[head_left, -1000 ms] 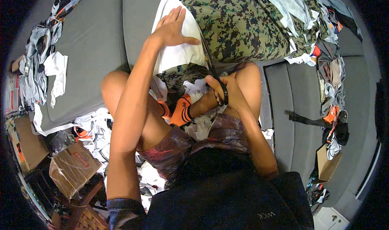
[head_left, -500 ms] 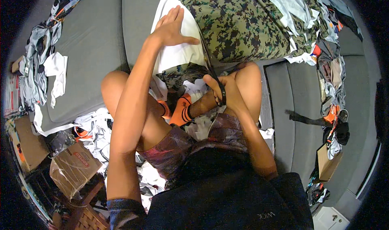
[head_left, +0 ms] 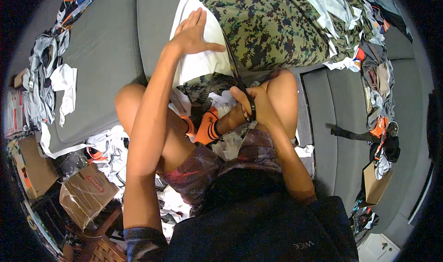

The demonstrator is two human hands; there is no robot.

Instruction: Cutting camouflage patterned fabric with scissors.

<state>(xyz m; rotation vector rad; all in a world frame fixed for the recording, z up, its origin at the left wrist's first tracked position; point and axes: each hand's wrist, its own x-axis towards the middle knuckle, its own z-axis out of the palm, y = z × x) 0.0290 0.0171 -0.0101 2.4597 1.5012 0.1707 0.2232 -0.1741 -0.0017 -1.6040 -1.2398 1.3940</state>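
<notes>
My left hand (head_left: 191, 37) lies flat with its fingers stretched out on a white cloth (head_left: 207, 62), thumb pointing right. In my right hand (head_left: 260, 103) is a pair of scissors (head_left: 252, 106) with black handles, held between my knees. Its long blades reach up along the border between the white cloth and a camouflage-patterned cloth (head_left: 267, 29). Whether the blades are parted is hard to make out. A darker camouflage flap (head_left: 208, 84) hangs over the near edge below the white cloth.
White scraps (head_left: 330, 8) lie on the camouflage cloth. Grey cushions (head_left: 99, 63) flank me, with clothes (head_left: 41, 73) along the left and more (head_left: 383, 82) on the right. Cardboard boxes (head_left: 87, 193) and a heap of white cloth (head_left: 110, 153) are at lower left.
My right hand and the scissors have shifted very slightly. My left hand stays flat on the white cloth. The whole view has moved a little.
</notes>
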